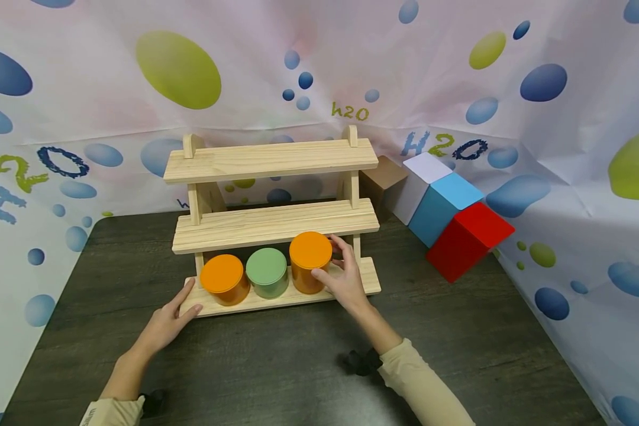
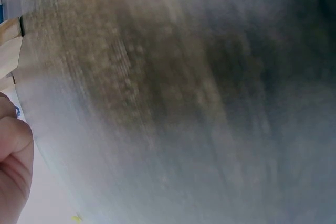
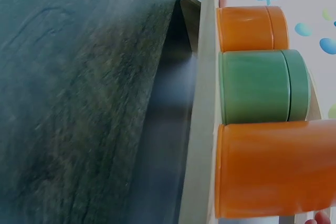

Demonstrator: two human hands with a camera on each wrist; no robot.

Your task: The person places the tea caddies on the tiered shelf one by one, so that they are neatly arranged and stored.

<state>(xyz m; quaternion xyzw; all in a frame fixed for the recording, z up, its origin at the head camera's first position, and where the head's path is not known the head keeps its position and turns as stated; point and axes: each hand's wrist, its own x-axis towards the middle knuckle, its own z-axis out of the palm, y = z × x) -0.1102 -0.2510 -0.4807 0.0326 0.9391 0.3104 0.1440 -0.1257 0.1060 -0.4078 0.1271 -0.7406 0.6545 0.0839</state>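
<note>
Three lidded canisters stand upright in a row on the bottom board of a three-tier wooden shelf [image 1: 274, 161]. The left one is a short orange canister [image 1: 226, 281]. Beside it is a green canister [image 1: 267, 273], and a taller orange canister [image 1: 310, 263] stands on the right. My right hand [image 1: 346, 281] grips the taller one from its right side, thumb in front and fingers behind. At the shelf's lower left corner, my left hand [image 1: 165, 319] touches the board with its thumb and fingers extended. In the left wrist view only part of that hand [image 2: 14, 156] shows.
Right of the shelf a diagonal row of boxes stands on the dark table [image 1: 277, 373]: a brown box [image 1: 386, 177], a white box [image 1: 412, 189], a blue box [image 1: 444, 207] and a red box [image 1: 468, 239]. A patterned curtain [image 1: 309, 53] hangs behind.
</note>
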